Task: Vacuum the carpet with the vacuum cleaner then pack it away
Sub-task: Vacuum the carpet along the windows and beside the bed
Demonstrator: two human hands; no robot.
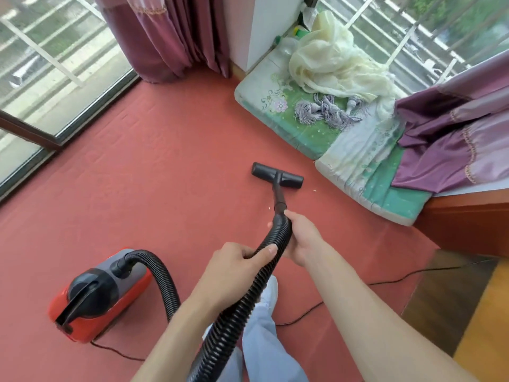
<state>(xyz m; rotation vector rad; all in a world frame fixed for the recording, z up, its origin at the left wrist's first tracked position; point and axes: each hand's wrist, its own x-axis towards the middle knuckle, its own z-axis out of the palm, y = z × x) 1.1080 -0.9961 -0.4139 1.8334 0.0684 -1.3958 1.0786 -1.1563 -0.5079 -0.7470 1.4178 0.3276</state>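
A red and black canister vacuum cleaner (99, 296) sits on the red carpet (137, 175) at the lower left. Its black ribbed hose (237, 304) loops up and runs between my hands. My left hand (234, 268) grips the hose from above. My right hand (300, 238) grips it further forward, where it joins the short black tube. The black floor nozzle (276, 176) lies flat on the carpet just ahead of my right hand. Small pale crumbs (314, 191) lie on the carpet beside the nozzle.
Green floral cushions (275, 106) with cream fabric and purple curtain cloth piled on them lie at the right. Glass windows (55, 64) border the carpet at the left. A black power cord (399, 277) trails across the carpet to the right. My leg in pale trousers (264, 340) is below.
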